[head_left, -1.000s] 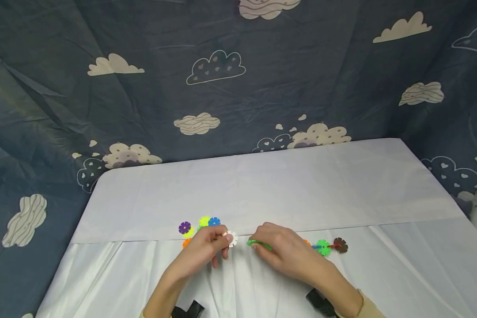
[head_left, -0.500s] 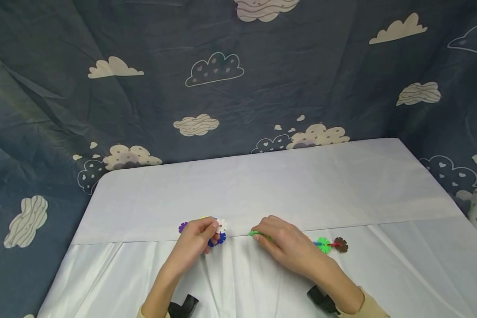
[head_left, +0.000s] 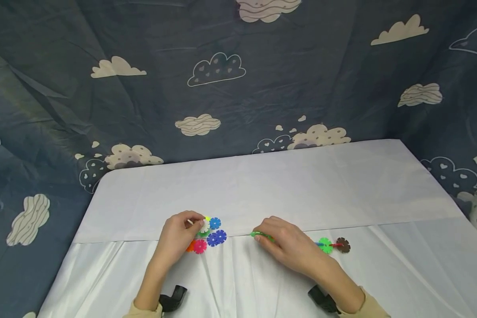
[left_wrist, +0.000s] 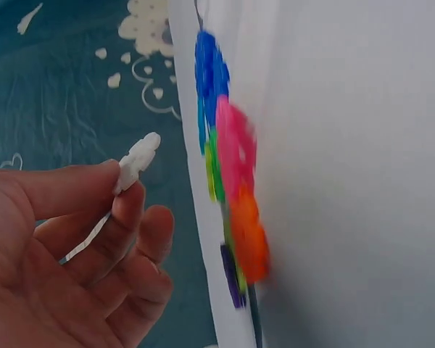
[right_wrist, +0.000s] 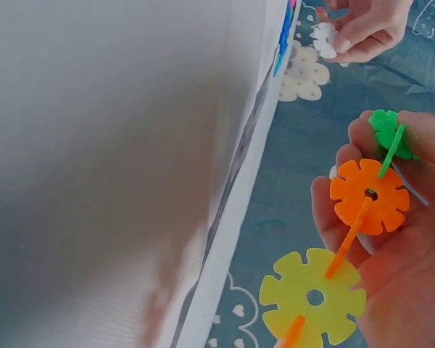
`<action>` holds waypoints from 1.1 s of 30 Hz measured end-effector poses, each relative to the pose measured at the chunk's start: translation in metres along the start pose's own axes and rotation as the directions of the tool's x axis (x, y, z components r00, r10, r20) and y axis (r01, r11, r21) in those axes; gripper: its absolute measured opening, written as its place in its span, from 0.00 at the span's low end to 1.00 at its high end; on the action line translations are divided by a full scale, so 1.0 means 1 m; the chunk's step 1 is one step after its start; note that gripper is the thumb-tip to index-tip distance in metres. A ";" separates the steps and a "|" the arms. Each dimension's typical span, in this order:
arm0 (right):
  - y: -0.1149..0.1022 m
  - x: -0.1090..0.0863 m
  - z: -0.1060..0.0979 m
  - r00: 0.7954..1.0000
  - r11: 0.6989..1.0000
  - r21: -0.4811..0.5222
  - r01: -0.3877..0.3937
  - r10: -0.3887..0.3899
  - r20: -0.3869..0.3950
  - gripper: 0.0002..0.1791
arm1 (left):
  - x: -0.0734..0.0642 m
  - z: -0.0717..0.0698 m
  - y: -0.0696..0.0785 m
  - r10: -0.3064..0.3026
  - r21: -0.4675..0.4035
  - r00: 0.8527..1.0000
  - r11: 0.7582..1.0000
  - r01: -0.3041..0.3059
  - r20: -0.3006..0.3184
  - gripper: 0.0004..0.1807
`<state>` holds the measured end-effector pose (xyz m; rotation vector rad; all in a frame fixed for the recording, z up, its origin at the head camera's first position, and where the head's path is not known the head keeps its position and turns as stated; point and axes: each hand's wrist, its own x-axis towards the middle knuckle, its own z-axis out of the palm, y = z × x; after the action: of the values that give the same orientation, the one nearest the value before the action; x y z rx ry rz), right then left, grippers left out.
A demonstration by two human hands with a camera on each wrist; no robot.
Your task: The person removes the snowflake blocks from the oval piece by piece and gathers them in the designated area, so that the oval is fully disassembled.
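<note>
Multicoloured notched-disc plastic chain (right_wrist: 353, 194) extends lengthwise rightward from the right hand (head_left: 284, 240), which pinches its green end; left hand (head_left: 176, 235) pinches white plastic disc (left_wrist: 138, 161).

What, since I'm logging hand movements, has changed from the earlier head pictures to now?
The left hand moved leftward and slightly forward, carrying the pinched white disc; this uncovered the pink disc and dark blue discs. Nothing was let go. The right hand stayed nearly still, holding a green disc; the brown disc stayed put.
</note>
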<state>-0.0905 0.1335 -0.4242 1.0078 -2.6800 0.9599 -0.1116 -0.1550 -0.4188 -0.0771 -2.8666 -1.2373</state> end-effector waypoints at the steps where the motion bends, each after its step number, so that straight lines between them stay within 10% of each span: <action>1: 0.000 0.000 0.000 1.000 1.000 0.002 -0.005 0.005 0.004 0.05 | 0.001 -0.001 -0.002 -0.011 0.012 1.000 1.000 0.011 -0.004 0.04; 21: 0.001 0.000 -0.002 0.999 0.999 -0.011 -0.032 0.032 0.021 0.06 | 0.006 -0.014 -0.016 -0.054 0.101 0.996 0.993 0.061 -0.076 0.06; 29: 0.001 0.000 -0.001 0.999 0.999 0.004 -0.033 0.033 0.016 0.06 | -0.008 0.007 0.017 0.121 0.000 0.993 0.993 -0.121 -0.012 0.05; 33: -0.001 0.000 0.000 0.999 0.999 0.036 -0.035 0.034 0.027 0.05 | -0.016 0.025 0.033 0.290 -0.048 0.956 0.957 -0.288 0.050 0.05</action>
<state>-0.0901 0.1329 -0.4236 0.9905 -2.7193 1.0132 -0.0937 -0.1148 -0.4124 -0.5202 -2.7450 -1.2498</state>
